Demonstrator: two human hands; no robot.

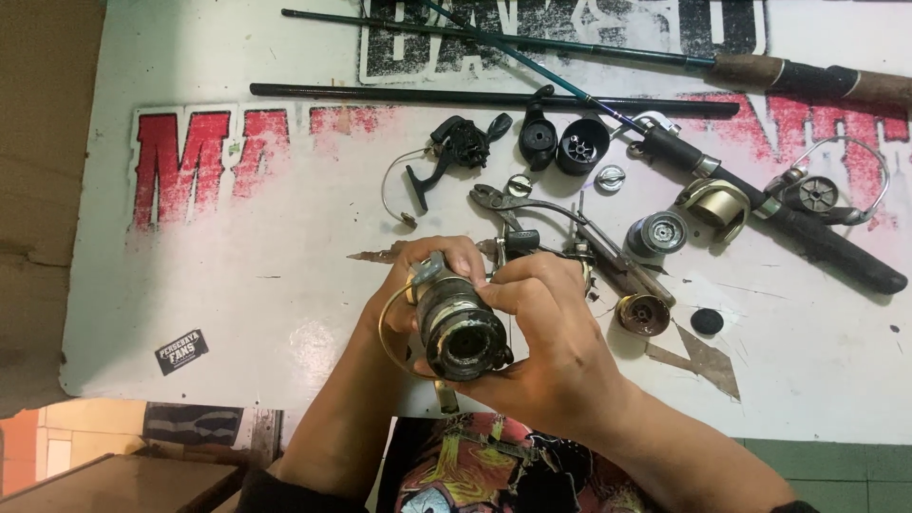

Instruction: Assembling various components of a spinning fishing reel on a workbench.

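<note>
Fishing reel [461, 328], dark and worn, held above the near edge of the worktop [237, 285]: left hand [404, 285] wrapped round its far side, right hand [551, 332] closed on its body, fingertips at the rim. Step in hand, by appearance: stripping the reel; a firm twisting grip seems needed. Worktop white, painted with red and black lettering, strewn with reel parts, pliers [518, 204] and rods [494, 98]; green floor tiles below.

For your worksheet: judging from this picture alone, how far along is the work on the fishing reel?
Done: parts lie loose on the white board, including a spool and a black handle piece. In hand: the left hand and right hand grip the reel body. Left: those loose parts remain unattached.
</note>
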